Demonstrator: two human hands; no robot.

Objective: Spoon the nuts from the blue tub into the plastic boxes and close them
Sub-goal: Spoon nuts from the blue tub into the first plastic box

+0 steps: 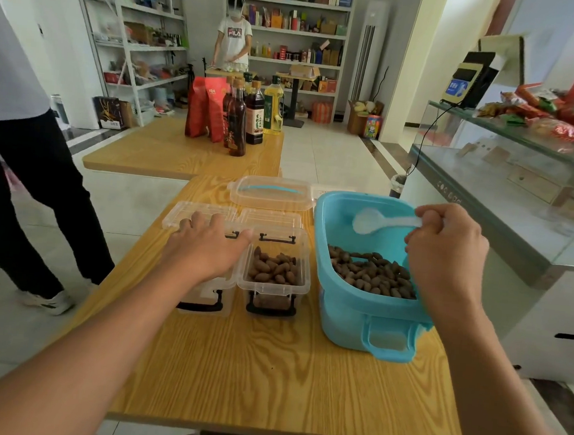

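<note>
Left hand (207,249) lies palm down over the left clear plastic box (205,296), its fingers straight and spread, their tips reaching the far rim and the clear lid (198,215) lying flat behind it. What that box holds is hidden under the hand. Just beside it to the right, touching or nearly so, stands the second clear plastic box (275,278), uncovered, with brown nuts in the box (274,268) covering its floor and black latch handles at its near and far ends. Its own clear lid (272,218) lies flat behind it, and farther back rests a larger clear lid with a blue handle (272,192). All of this sits on a wooden table (266,380) with strong grain.

To the right of the boxes stands the blue tub (367,313), open, with a heap of nuts in the tub (372,273) gathered toward its near right side. Above the tub, the right hand (447,257) curls around the handle of a white plastic spoon (378,221), pinching it between thumb and fingers. The spoon's bowl points left, hangs over the tub's far half, clear of the nuts, and looks empty.

Beyond, a second wooden table carries dark bottles (242,117) and red bags (206,108). At the far right stands a glass counter (507,186).
</note>
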